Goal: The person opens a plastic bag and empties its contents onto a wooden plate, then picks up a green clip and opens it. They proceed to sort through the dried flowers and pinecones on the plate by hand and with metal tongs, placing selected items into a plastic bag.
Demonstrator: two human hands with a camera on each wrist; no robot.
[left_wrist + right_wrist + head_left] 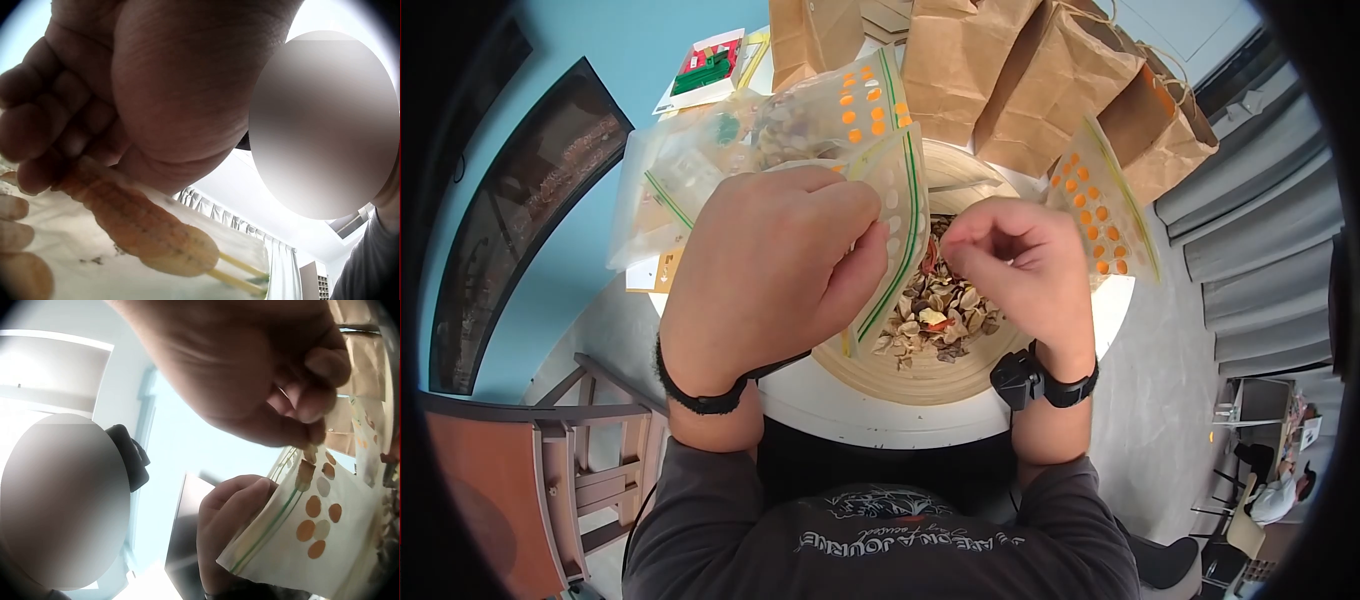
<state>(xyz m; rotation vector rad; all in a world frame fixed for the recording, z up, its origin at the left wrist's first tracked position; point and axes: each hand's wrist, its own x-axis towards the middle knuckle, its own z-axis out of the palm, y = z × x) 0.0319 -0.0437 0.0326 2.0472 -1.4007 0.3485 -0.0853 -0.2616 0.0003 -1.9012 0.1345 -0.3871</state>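
My left hand (775, 270) grips the edge of a clear zip bag (915, 200) with a green seal strip and rows of dots. The bag stands tilted over a round wooden tray (880, 390) that holds a heap of dried petals and flakes (945, 310). Beside the bag's mouth, my right hand (1030, 265) has its fingers curled; in the right wrist view its thumb and finger pinch a small tan piece (310, 452). A brownish piece (305, 474) shows just below, at the bag's seal. The left wrist view shows an orange-brown ridged piece (150, 225) against the bag, below my left fingers.
Another zip bag with orange dots (1090, 215) leans at the tray's right. Filled clear bags (800, 120) lie behind my left hand. Brown paper bags (1050, 90) line the table's back. A box with green and red items (705, 68) stands back left.
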